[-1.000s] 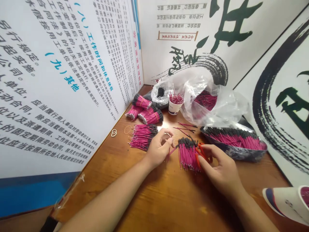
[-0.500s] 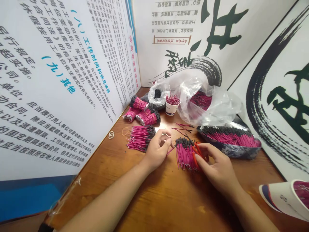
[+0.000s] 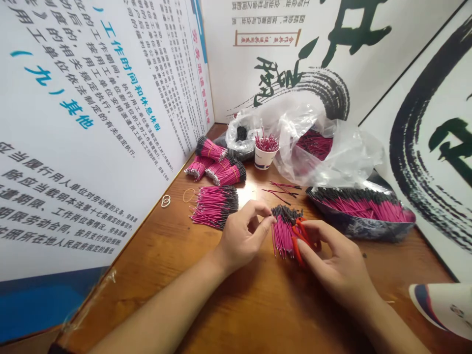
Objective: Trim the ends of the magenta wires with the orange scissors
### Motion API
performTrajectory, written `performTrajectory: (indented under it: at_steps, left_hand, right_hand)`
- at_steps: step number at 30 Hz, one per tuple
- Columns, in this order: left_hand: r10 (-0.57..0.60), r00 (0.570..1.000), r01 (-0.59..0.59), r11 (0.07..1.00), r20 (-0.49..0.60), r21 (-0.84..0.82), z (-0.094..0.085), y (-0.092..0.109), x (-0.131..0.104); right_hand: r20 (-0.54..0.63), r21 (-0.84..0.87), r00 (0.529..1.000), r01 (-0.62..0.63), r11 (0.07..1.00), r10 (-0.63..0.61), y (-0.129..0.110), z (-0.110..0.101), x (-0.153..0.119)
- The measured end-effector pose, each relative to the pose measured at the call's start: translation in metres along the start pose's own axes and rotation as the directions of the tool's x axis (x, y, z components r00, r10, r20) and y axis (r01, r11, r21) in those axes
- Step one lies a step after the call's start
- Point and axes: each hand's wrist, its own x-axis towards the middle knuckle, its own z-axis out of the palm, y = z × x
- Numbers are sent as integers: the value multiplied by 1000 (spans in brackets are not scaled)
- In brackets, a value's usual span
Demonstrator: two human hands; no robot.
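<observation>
My right hand is closed around the orange handles of a pair of pliers, whose dark jaws lie over a pile of pink wires with black ends. At the left edge of that pile, my left hand has thumb and forefinger pinched together by the black ends. What sits between those fingertips is too small to make out. Left of this hand, a second flat pile of pink wires lies with its black ends to the right.
Tied wire bundles are stacked behind, near a paper cup of wires. A clear plastic bag and a dark tray hold more wires. Rubber bands lie left; another paper cup lies at right.
My left hand has moved right to the pile's edge, its fingers pinching there. My right hand keeps the pliers over the pile. The view has shifted slightly.
</observation>
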Motion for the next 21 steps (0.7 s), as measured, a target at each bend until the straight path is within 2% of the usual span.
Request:
performTrajectory:
  at_steps: [9, 12, 15, 17, 21]
  left_hand:
    - [29, 1000, -29, 999, 4, 35, 0, -1, 0]
    - [83, 996, -84, 993, 18, 83, 0, 0, -1]
    - [187, 977, -205, 956, 101, 208, -5, 7, 2]
    - [209, 962, -258, 905, 175, 337, -14, 13, 8]
    - [82, 968, -219, 732, 237, 645, -45, 23, 25]
  right_hand:
    - [-3, 15, 1000, 6, 1000, -6, 1, 1, 2]
    - [7, 28, 1000, 18, 999, -19, 1, 1, 2]
    - [14, 34, 1000, 9, 999, -10, 4, 1, 2]
    - [8, 35, 1000, -7, 999, 6, 5, 0, 2]
    - [-9, 38, 999, -35, 999, 36, 7, -2, 3]
